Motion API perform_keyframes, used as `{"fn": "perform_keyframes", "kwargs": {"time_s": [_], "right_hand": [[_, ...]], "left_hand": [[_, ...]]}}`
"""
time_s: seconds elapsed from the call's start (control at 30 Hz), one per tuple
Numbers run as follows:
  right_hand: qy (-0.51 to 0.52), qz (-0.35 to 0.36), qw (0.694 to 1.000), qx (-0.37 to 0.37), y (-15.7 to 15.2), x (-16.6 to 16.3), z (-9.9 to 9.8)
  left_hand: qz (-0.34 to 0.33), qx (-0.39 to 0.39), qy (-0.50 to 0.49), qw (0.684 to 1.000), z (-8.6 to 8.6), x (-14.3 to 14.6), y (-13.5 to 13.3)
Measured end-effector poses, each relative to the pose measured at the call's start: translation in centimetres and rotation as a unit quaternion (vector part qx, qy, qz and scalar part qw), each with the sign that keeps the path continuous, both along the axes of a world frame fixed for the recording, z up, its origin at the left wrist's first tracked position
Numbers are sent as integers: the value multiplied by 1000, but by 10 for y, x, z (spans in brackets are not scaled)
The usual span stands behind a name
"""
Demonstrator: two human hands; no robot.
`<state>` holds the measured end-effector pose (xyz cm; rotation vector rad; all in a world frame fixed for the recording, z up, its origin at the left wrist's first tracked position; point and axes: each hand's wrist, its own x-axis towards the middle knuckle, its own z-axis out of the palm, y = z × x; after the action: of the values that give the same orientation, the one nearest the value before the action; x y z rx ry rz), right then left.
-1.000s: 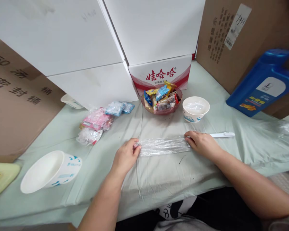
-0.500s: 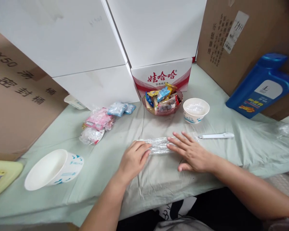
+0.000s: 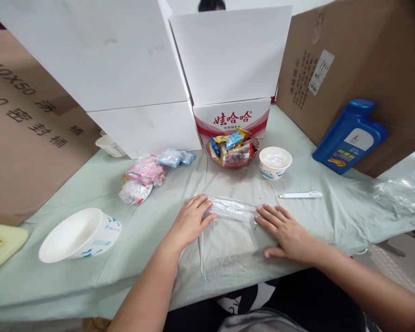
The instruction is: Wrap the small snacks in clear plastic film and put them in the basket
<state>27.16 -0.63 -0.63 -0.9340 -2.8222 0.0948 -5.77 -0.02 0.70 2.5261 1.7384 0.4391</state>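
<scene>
Left hand (image 3: pixel 190 219): thumb and fingers apart, at left end of clear plastic (image 3: pixel 233 209).
Right hand (image 3: pixel 288 235): fingers spread, tips at right end.
White tool (image 3: pixel 300 195): on desk (image 3: pixel 152 249), beyond right hand.

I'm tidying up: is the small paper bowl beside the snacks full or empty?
Not empty: clear plastic shows inside the small paper bowl. How deep it goes, I cannot tell.

Bright, soft light is spreading over the green cloth (image 3: pixel 155 240). In the middle, the clear plastic film (image 3: pixel 232 208) is shining in thin white streaks. Near three o'clock, the blue bottle (image 3: pixel 351 138) is glinting a little. At two o'clock, the brown box (image 3: pixel 342 69) is showing fuzzy little letters, and the picture's far corner is looking almost black. Between eight and nine o'clock, the paper bowl (image 3: pixel 85 235) is looking stretched.
</scene>
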Motion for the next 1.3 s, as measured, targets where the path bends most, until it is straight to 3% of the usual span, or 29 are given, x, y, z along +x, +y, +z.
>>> {"fn": "perform_keyframes", "kwargs": {"time_s": [0.13,0.27,0.43,0.53,0.67,0.77,0.9,1.07,1.2,1.3], "right_hand": [[85,24,996,22,-45,18,-8],[152,47,987,-3,-58,17,15],[132,161,961,-183,-26,-10,81],[105,149,940,-290,19,-32,101],[83,67,933,-344,88,-68,86],[44,26,942,-332,117,-91,62],[45,-24,968,-244,116,-103,36],[102,-57,990,-84,106,-97,14],[123,-60,988,-74,110,-93,7],[168,-88,981,-45,117,-90,7]], "left_hand": [[-10,30,3,999,16,31,-26],[-120,-67,-9,990,22,65,-50],[-223,-105,-15,969,6,69,-43],[-265,-122,-28,956,1,61,-30],[-285,-130,-47,948,4,57,-23],[-285,-132,-59,948,6,57,-23],[-274,-142,-64,949,5,56,-24],[-272,-147,-70,948,5,56,-23],[-267,-143,-97,948,5,54,-20],[-228,-115,-140,956,2,51,-16]]}}
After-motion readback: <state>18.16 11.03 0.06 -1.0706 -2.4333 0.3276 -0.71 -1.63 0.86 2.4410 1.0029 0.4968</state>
